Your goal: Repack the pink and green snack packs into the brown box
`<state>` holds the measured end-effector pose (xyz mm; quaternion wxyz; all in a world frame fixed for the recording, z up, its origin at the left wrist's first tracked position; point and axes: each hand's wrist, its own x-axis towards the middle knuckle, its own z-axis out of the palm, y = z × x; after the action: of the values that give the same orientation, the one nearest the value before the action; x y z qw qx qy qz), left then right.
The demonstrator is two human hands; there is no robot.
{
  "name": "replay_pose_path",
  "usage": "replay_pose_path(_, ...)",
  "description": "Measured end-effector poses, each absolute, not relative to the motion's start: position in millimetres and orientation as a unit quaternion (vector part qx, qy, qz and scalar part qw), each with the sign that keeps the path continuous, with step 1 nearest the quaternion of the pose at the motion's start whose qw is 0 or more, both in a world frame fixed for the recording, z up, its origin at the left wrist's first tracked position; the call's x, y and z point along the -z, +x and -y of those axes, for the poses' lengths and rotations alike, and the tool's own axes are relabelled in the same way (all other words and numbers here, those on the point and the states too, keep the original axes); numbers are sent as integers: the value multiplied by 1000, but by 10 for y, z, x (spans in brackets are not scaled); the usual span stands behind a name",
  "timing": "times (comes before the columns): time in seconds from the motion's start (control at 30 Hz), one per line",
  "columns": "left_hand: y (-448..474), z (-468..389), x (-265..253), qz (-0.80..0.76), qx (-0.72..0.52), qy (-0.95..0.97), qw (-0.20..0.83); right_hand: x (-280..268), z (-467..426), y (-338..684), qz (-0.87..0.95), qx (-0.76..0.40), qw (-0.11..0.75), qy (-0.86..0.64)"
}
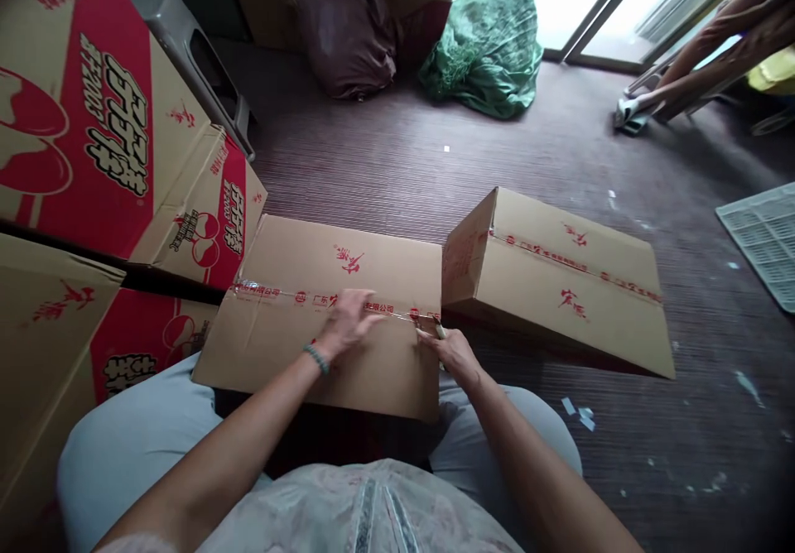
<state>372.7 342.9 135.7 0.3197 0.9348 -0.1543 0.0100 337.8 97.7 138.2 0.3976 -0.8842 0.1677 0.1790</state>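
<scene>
Between my knees is a closed brown cardboard box (348, 375), its top seam covered by clear packing tape (323, 300) with red print. My left hand (348, 321) rests on the box top over the tape line, fingers extended and apart, holding nothing. At the right end of the same seam, my right hand (456, 353) is closed around a small, pale, slim tool (440, 330) with a dark end. Most of that tool is hidden by the fingers, so its exact kind is unclear. The right fingertips touch the taped edge.
Another taped box (571, 280) sits tilted on the floor to the right. Red-printed cartons (118, 106) are stacked at left beside a grey stool (186, 40). Behind are a maroon sack (351, 40) and a green sack (490, 48). A person's legs (696, 64) and a plastic crate (763, 238) are at right.
</scene>
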Motion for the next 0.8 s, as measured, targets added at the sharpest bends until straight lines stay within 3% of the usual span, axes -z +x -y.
replay_pose_path(0.1,4026,-2785,-1533,354,150,879,282,-1290,-1015,3278,-191,-143,403,-883)
replay_pose_path(0.23,4316,-2472,-1707,437,272,842,159,-1238,-1057,3195,-183,-94,408,-889)
replay_pose_path(0.37,4410,-2453,-1764,469,287,827,115,-1288,-1077,3154,-167,-77,408,-894)
replay_pose_path(0.63,4544,-2424,-1697,486,317,804,130,-1354,-1106,3154,-130,-28,388,-912)
replay_pose_path(0.8,4403,-2521,-1963,530,264,785,183,-1555,-1121,3031,-32,41,389,-920)
